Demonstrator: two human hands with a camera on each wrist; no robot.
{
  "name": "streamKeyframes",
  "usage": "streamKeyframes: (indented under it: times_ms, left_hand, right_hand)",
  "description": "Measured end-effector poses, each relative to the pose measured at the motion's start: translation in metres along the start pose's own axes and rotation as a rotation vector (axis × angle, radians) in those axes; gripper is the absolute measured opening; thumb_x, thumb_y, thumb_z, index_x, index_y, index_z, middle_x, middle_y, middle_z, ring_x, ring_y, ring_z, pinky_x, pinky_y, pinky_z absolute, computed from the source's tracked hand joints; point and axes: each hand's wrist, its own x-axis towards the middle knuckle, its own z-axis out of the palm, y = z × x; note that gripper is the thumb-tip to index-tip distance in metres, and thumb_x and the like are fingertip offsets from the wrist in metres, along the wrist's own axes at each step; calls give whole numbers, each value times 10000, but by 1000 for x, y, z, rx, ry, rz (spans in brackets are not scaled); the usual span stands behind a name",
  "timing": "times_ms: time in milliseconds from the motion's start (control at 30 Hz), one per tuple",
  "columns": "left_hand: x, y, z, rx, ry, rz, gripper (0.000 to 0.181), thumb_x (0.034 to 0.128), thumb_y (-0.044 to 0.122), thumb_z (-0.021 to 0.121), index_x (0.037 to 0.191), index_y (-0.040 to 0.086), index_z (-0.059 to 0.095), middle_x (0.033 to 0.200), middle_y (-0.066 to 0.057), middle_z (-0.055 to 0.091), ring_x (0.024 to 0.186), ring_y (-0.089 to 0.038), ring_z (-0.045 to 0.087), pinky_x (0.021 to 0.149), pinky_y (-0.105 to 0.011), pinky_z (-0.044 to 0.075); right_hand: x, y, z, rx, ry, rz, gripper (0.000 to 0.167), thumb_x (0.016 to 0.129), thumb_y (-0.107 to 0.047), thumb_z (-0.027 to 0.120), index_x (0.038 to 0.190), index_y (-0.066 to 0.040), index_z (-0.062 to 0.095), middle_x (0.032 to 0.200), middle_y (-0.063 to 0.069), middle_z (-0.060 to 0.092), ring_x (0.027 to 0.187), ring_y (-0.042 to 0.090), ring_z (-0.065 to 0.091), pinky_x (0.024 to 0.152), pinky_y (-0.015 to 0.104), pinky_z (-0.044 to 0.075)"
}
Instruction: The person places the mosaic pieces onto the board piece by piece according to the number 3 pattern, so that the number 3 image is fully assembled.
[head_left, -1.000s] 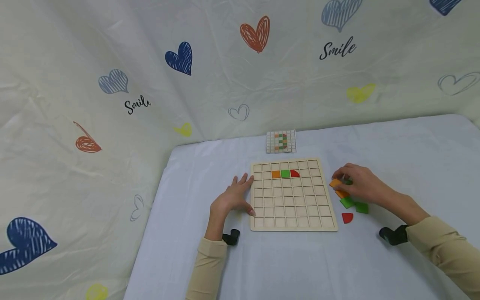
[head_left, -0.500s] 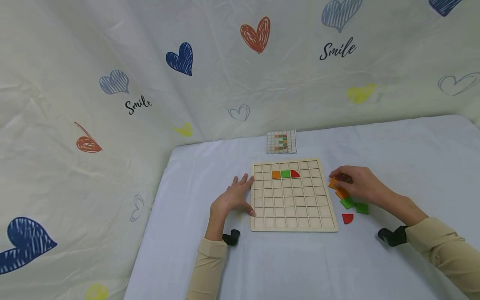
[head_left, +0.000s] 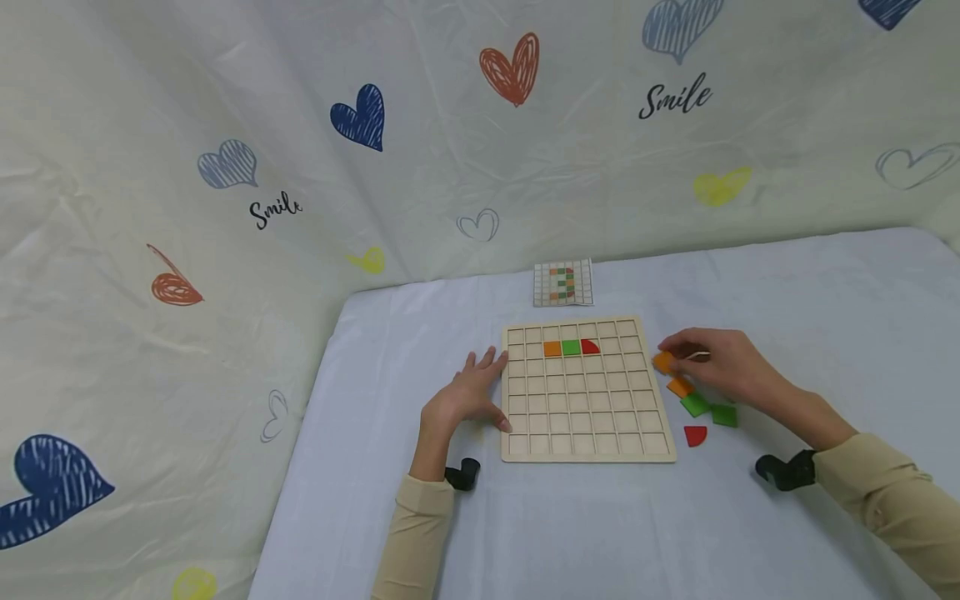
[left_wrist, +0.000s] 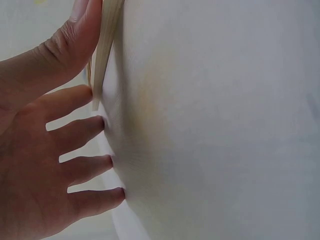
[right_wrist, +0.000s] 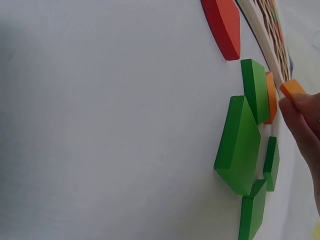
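"What does the board (head_left: 588, 451) have in its cells?"

"Three tiles side by side in the second row from the far edge. Left to right: orange tile (head_left: 552, 348), green tile (head_left: 571, 347), then a round-cornered red tile (head_left: 588, 347)."

"And the right hand (head_left: 716, 360)?"

"Its fingers pinch another orange tile, the held tile (head_left: 663, 362), just beside the board's right edge."

"Left hand (head_left: 467, 395)?"

"Fingers spread, gripping nothing. Thumb and index finger touch the board's left edge; in the left wrist view, the other fingertips rest on the cloth."

"What lies loose?"

"On the worktop (head_left: 585, 533), right of the board: a spare orange (head_left: 679, 387) under the right hand's fingers, a spare red (head_left: 695, 436) nearest the person, and spare greens (right_wrist: 240, 145) between. The right wrist view shows four greens; the hand covers some from the head camera."

"Anything beyond the board?"

"A card (head_left: 563, 283) printed with a grid of coloured shapes."
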Motion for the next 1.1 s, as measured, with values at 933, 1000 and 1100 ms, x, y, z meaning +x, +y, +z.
streamKeyframes:
  times_ms: [933, 1000, 1100]
  left_hand:
    - [0, 2, -2, -2, -5, -4, 1211, 693, 192, 967, 1656, 221, 234, 1740, -18, 97, 1608, -344, -16, 1231, -667, 200]
    - [0, 2, -1, -3, -6, -6, 1209, 694, 191, 967, 1657, 215, 235, 1740, -22, 99, 1608, -345, -14, 1224, -675, 209]
    - [0, 2, -2, -2, -7, -9, 1207, 697, 195, 966, 1657, 210, 234, 1741, -25, 100, 1608, -349, -12, 1215, -686, 219]
  right_hand:
    - [2, -1, 1, 37, -39, 69, 353, 886, -89, 797, 1192, 62, 710, 1107, 216, 737, 971, 337, 705, 865, 483, 605]
    - [2, -2, 1, 40, -36, 66, 348, 884, -86, 798, 1188, 60, 713, 1107, 212, 738, 968, 329, 705, 865, 480, 605]
    - [2, -2, 1, 46, -35, 58, 345, 881, -82, 801, 1182, 62, 714, 1105, 211, 739, 961, 321, 705, 859, 472, 607]
